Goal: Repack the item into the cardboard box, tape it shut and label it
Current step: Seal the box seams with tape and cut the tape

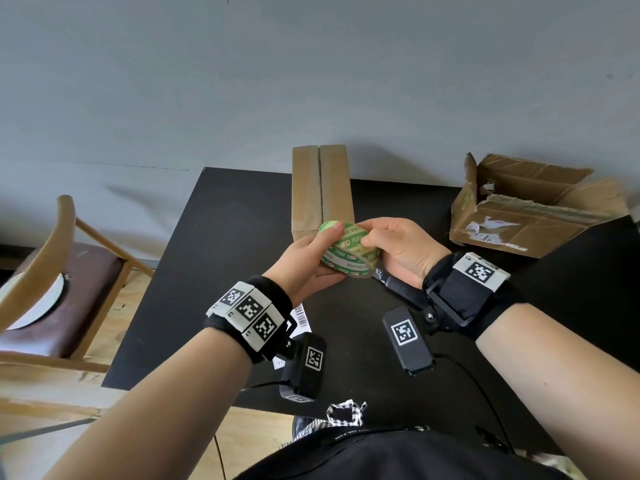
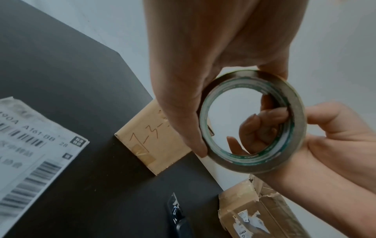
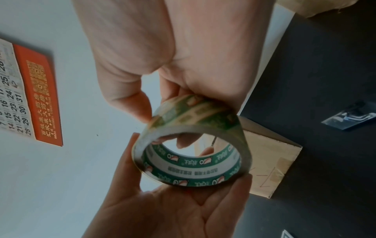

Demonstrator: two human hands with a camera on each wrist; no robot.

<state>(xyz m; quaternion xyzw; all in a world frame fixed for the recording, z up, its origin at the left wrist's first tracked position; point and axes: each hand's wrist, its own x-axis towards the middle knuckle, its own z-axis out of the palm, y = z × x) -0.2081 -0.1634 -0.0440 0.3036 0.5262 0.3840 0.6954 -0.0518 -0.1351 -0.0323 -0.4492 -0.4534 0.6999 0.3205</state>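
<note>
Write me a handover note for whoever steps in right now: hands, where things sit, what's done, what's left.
Left hand: grips the tape roll from below.
Right hand: holds the roll's far side, thumb on its outer face, apparently hunting for the tape end.
Closed cardboard box: on the black table just beyond the hands, flaps down, centre seam not visibly taped.
Shipping label: lies on the table near the left wrist.
Torn open box: far right.
Done: flaps closed.
Left: pull tape, seal seam, stick label.
</note>
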